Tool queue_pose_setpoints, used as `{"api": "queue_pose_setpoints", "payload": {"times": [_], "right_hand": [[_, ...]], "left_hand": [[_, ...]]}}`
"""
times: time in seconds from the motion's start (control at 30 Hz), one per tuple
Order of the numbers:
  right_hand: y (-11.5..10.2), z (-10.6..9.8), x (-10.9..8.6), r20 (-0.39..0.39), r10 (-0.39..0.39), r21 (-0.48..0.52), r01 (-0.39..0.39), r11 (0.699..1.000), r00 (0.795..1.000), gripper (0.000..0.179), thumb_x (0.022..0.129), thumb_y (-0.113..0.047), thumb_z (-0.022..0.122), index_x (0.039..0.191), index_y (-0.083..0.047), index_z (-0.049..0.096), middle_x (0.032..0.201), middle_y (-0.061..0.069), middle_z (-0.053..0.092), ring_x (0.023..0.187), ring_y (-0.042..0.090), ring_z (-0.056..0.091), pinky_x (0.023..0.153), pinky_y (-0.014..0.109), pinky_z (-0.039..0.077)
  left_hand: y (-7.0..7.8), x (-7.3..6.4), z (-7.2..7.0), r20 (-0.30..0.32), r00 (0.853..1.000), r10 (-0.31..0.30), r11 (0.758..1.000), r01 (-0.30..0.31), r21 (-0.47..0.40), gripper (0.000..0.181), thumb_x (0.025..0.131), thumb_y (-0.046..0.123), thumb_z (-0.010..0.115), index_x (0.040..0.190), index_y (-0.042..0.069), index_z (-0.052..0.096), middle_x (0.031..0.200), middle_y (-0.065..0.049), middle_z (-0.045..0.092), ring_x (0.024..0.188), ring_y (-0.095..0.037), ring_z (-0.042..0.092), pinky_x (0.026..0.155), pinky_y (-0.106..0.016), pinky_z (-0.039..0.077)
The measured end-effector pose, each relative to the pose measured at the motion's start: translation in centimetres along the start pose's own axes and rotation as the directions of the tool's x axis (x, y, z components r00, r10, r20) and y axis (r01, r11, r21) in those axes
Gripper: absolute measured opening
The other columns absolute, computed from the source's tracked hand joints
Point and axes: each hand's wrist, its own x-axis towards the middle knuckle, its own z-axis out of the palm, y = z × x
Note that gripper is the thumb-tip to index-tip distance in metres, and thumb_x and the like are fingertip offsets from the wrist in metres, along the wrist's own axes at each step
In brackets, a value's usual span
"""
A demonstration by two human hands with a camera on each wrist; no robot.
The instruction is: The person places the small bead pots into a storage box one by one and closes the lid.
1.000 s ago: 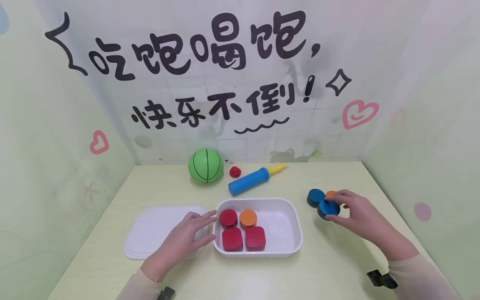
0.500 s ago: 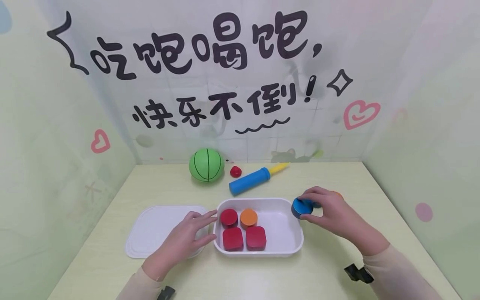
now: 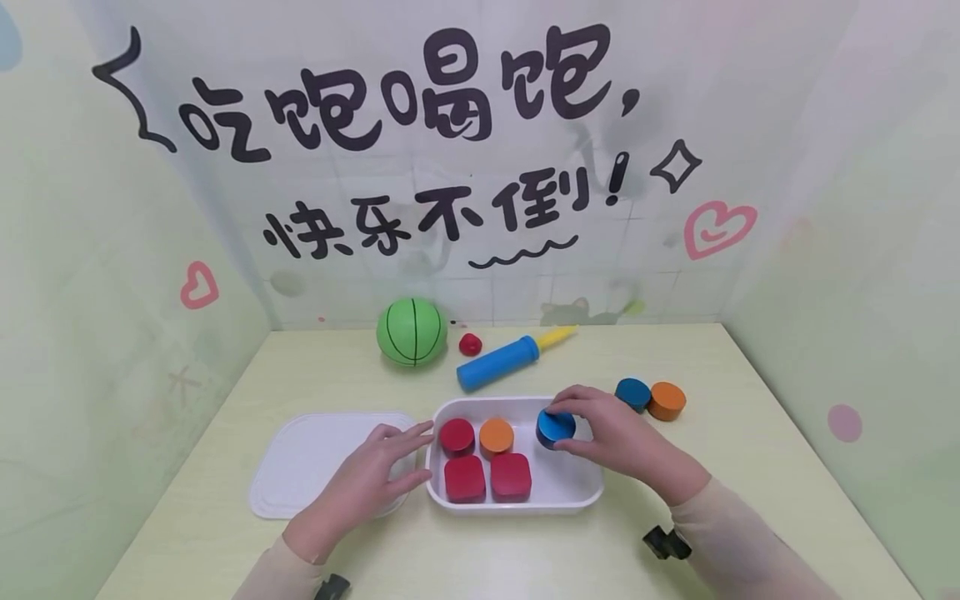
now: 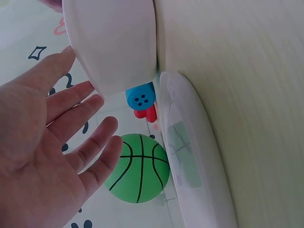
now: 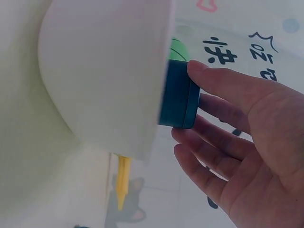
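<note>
A blue round block [image 3: 556,428] is pinched between thumb and fingers of my right hand [image 3: 611,433], over the right half of a white tray [image 3: 573,504]. In the right wrist view the block [image 5: 178,95] is partly hidden behind the tray wall [image 5: 109,71]. Inside the tray's left half are a red round block [image 3: 457,437], an orange round block [image 3: 497,437] and two red square blocks [image 3: 465,478]. My left hand [image 3: 367,475] has its fingers extended, with the tips at the tray's left rim; the left wrist view shows this hand [image 4: 61,133] beside the tray [image 4: 114,42].
A white lid [image 3: 300,458] lies left of the tray, partly under the left hand. Behind are a green ball [image 3: 412,332], a small red piece [image 3: 470,344] and a blue pump [image 3: 498,364] with a yellow nozzle. Another blue round block [image 3: 633,394] and an orange one [image 3: 667,401] stand right.
My right hand has carried the blue round block leftward from beside the other round blocks at the right to over the tray. My left hand has stayed at the tray's left rim.
</note>
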Motion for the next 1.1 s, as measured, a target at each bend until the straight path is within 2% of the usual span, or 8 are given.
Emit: {"api": "queue_pose_setpoints", "payload": {"times": [0.37,0.7,1.1], "right_hand": [[0.6,2.7,1.7,0.07,-0.026,-0.017,0.027,0.999,0.997,0.047,0.085,-0.021,0.087,0.128,-0.014,0.073,0.129,0.003,0.069,0.123,0.026,0.063,0.095,0.042,0.06],[0.5,3.5,2.6,0.105,-0.011,-0.021,0.013,1.0,0.994,0.046,0.084,-0.021,0.087,0.128,-0.013,0.073,0.129,0.004,0.068,0.123,0.026,0.062,0.097,0.043,0.059],[0.6,4.0,3.0,0.116,0.004,-0.034,0.0,0.999,0.993,0.045,0.083,-0.02,0.088,0.125,-0.013,0.074,0.127,0.004,0.069,0.12,0.025,0.064,0.095,0.041,0.06]], "left_hand": [[-0.2,-0.2,0.1,-0.016,1.0,0.009,1.0,-0.009,0.007,0.053,0.093,0.038,0.077,0.142,0.021,0.065,0.154,0.011,0.055,0.115,-0.011,0.054,0.092,-0.037,0.058],[-0.2,0.0,0.1,-0.003,1.0,-0.006,1.0,0.006,0.001,0.054,0.092,0.038,0.078,0.142,0.022,0.065,0.154,0.012,0.055,0.116,-0.011,0.054,0.091,-0.036,0.058],[-0.2,-0.1,0.1,-0.016,1.0,0.013,1.0,-0.013,0.005,0.052,0.093,0.038,0.077,0.141,0.021,0.066,0.154,0.01,0.055,0.115,-0.012,0.055,0.091,-0.036,0.058]]}}
